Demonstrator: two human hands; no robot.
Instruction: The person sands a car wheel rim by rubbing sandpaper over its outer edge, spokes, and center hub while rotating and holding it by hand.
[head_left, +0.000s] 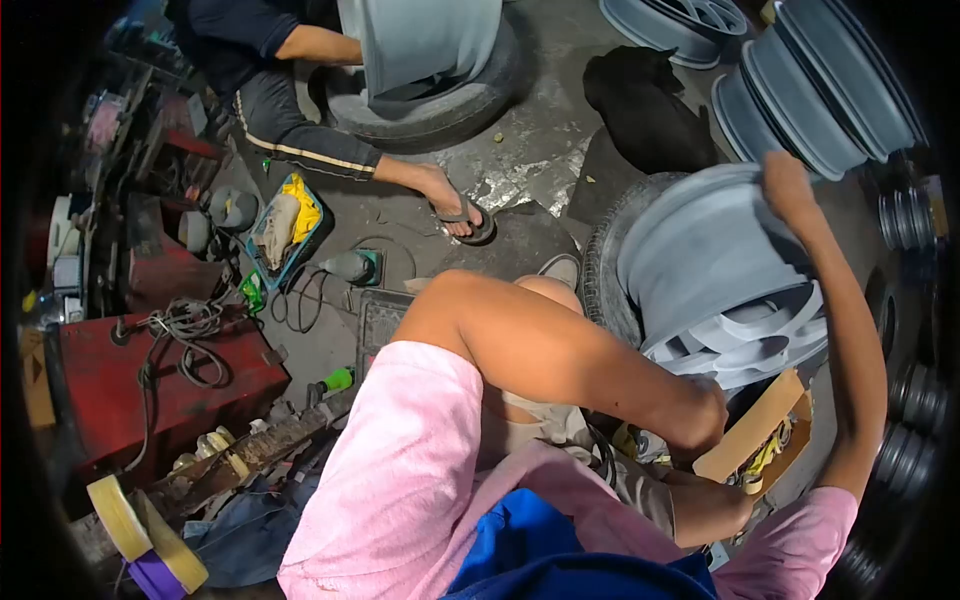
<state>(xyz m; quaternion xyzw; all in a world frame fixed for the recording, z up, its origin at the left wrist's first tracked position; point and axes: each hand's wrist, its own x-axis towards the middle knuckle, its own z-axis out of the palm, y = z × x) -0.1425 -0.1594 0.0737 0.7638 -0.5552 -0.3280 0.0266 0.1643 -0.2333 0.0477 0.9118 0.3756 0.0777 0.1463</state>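
A grey wheel rim (700,240) stands tilted on a tyre (603,265) at the right, its spokes facing down toward me. My right hand (790,190) is closed over the rim's upper right edge. My left hand (703,415) is below the spokes, beside an open cardboard box (735,440) that holds small yellow items. The fingers of my left hand are mostly hidden, so whether it holds anything is unclear.
Another person (325,45) handles a grey rim (430,45) on a tyre (430,120). A black animal (645,110) lies near stacked rims (800,100). At left are a red machine (170,390), a blue basket (262,235), a corded tool (350,266) and tape rolls (120,515).
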